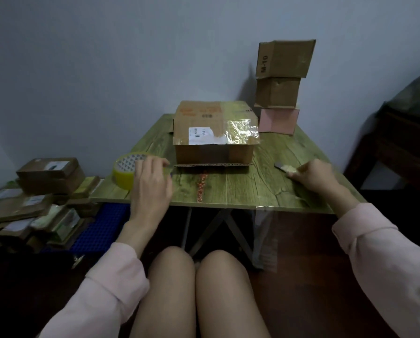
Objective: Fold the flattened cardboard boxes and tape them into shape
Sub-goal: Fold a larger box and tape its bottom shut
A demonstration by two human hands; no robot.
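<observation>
A brown cardboard box (214,132) stands in the middle of the green wooden table (228,189), with a white label and glossy clear tape across its top. One flap lies flat on the table along its near side. A yellow tape roll (125,170) sits at the table's left edge. My left hand (151,184) rests against the roll's right side, fingers curled over its rim. My right hand (312,176) is on the table at the right and pinches the handle end of a small cutter (283,167), whose blade points toward the box.
Three small folded boxes (281,86) are stacked at the table's back right corner against the wall. Several flattened and taped cartons (40,191) are piled on a blue crate to the left, below table height. Dark furniture (399,152) stands to the right.
</observation>
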